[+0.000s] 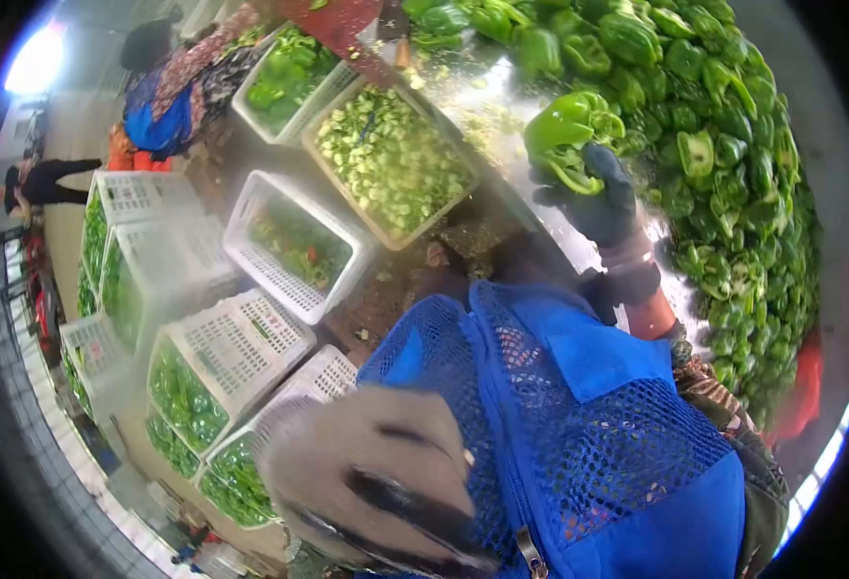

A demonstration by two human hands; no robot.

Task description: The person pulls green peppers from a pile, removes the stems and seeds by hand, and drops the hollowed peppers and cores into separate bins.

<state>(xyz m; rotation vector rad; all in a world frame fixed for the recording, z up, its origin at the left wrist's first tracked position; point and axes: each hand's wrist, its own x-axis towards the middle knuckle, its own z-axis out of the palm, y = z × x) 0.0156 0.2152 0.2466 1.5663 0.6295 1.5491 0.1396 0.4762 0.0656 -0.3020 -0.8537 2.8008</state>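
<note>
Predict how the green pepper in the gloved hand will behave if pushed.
The green pepper in the right hand is probably fairly stiff, since its wall keeps a bulging shape. Its glossy skin may make it somewhat slippery. The curved side suggests it could roll, though probably unevenly given its irregular outline.

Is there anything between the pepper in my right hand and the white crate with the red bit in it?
Yes, the near end of the tub of chopped pieces looks to be in between, just off the table's edge. Nothing visible parts your right hand from the pepper.
</note>
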